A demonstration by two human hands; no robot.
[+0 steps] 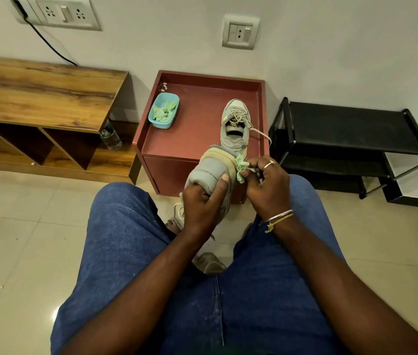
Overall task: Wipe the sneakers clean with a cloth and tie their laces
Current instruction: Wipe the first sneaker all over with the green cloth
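The left hand [202, 198] is closed around a grey sneaker [211, 172] held above the knees, sole edge turned to the right, long axis running from the lap up toward the front edge of the red cabinet [197, 139]. The right hand [266, 185], nearer that edge, pinches a bunched green cloth [241, 169] against it; which end of the shoe points away is hard to tell. The second sneaker [236, 126] stands at the cabinet's right edge, laces loose, a blue tub [163, 111] near the left.
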